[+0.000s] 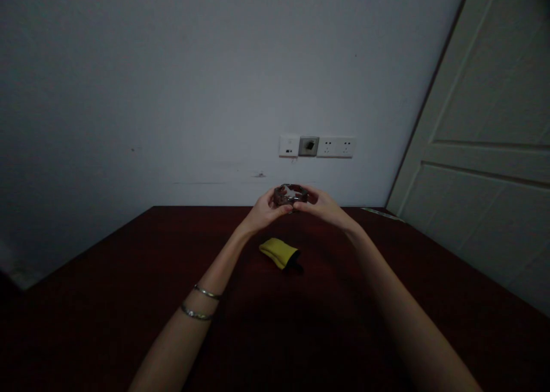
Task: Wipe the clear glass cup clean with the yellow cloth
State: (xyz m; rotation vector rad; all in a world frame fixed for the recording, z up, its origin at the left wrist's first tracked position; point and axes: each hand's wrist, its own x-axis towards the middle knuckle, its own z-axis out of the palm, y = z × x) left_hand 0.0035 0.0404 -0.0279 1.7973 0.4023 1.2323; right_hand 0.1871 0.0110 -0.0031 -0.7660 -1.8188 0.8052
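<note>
Both of my hands hold a small, round, see-through glass ashtray [291, 195] with a faceted rim, raised above the far part of the table. My left hand [268, 210] grips its left side, fingers wrapped round and thumb at the front. On the opposite side my right hand [318, 204] has the same kind of grip, the two thumbs almost meeting at the near edge. Below the hands, a yellow cloth piece [278, 252] with a black end lies on the table; I cannot tell its exact kind.
The dark red table [180, 249] reaches back to a pale wall [193, 82]. Sockets and switch plates [318, 147] are set in the wall behind my hands. A light panelled door [485, 151] stands along the right side. Two bracelets [201, 304] circle my left forearm.
</note>
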